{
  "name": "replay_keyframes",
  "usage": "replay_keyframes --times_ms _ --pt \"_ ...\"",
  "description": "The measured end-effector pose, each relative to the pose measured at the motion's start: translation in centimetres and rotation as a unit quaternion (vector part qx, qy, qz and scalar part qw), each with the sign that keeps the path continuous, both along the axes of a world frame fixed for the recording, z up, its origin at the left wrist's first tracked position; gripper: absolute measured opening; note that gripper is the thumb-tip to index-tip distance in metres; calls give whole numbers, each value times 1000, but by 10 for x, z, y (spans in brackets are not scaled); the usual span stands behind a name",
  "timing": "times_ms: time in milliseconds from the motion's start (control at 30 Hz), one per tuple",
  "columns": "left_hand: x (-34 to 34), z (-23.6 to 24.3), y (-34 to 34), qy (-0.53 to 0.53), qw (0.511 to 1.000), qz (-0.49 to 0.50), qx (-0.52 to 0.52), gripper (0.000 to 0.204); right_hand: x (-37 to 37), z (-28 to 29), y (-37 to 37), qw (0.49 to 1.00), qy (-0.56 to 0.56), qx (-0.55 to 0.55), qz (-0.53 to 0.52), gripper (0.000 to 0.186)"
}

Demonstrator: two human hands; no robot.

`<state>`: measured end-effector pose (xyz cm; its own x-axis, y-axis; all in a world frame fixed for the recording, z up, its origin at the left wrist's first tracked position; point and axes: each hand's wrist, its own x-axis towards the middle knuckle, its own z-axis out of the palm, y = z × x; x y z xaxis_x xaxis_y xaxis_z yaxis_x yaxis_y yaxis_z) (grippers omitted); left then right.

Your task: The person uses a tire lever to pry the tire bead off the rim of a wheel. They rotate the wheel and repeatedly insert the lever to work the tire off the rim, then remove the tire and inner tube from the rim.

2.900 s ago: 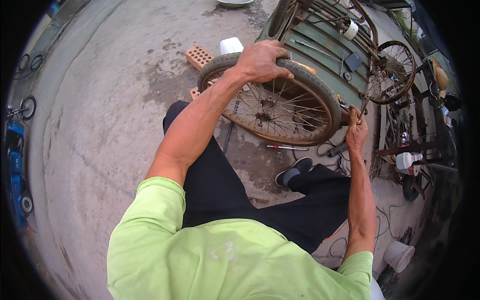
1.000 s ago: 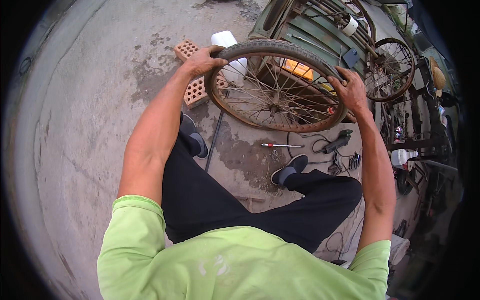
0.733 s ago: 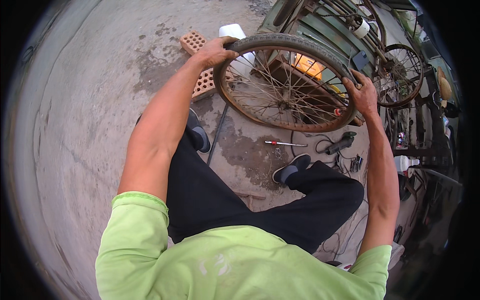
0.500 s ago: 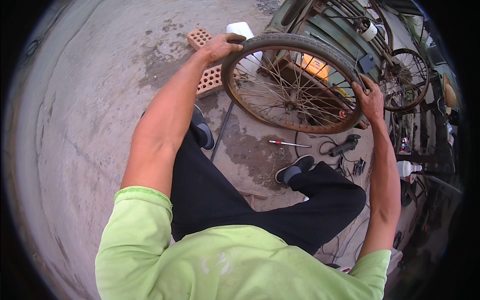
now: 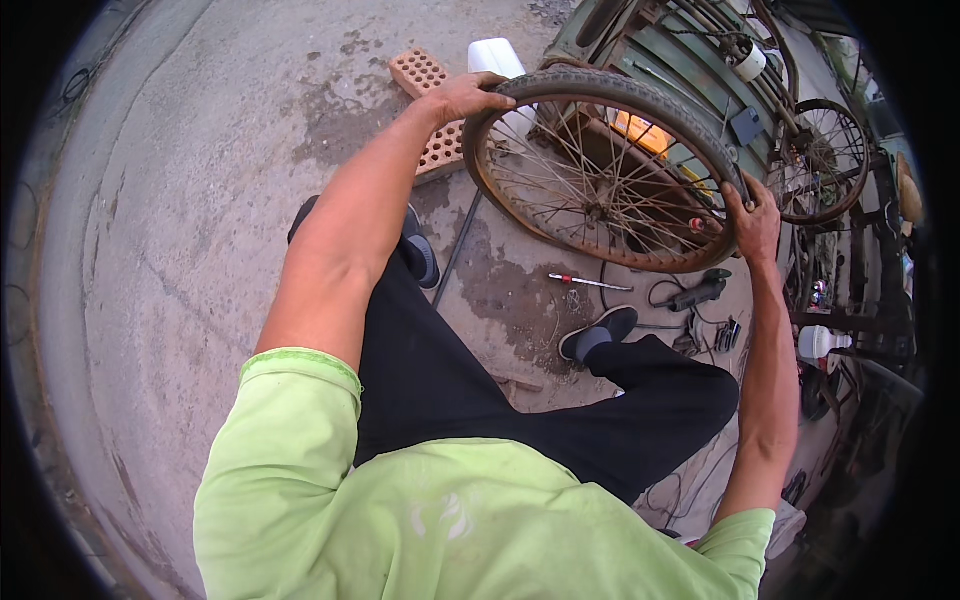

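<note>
A spoked bicycle wheel (image 5: 600,262) with a rusty rim and a black tyre is held tilted in front of me between both hands. On its upper left, my left hand (image 5: 468,98) is closed round the tyre, thumb along the tread. At the right side of the wheel my right hand (image 5: 755,215) grips the tyre, its fingers partly hidden behind the rim. Through the spokes show a yellow-orange container (image 5: 640,132) and a dark brown trough-like thing.
Two perforated bricks (image 5: 418,70) and a white jug (image 5: 496,58) lie beyond my left hand. On the ground are a red-and-silver hand tool (image 5: 588,281) and a corded power tool (image 5: 696,291). A green metal cart (image 5: 665,70) and another spoked wheel (image 5: 825,160) stand at the right.
Both hands and the wheel sit slightly farther right and lower in the picture, as does much of the scene. The grip on the tyre stays the same.
</note>
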<state>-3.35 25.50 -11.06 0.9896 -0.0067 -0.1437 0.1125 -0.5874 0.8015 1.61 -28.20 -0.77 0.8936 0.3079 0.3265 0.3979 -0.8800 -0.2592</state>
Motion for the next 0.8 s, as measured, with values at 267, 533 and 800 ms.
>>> replay_keyframes --times_ms 267,533,800 --pt "-9 0 -16 8 999 -35 16 70 -36 15 -16 999 -23 25 14 61" --pt "-38 102 -66 -84 994 -68 20 68 -82 -7 -48 992 15 128 13 51" --pt "-65 119 -133 -268 949 -128 100 60 -72 88 95 970 -5 -113 216 53"
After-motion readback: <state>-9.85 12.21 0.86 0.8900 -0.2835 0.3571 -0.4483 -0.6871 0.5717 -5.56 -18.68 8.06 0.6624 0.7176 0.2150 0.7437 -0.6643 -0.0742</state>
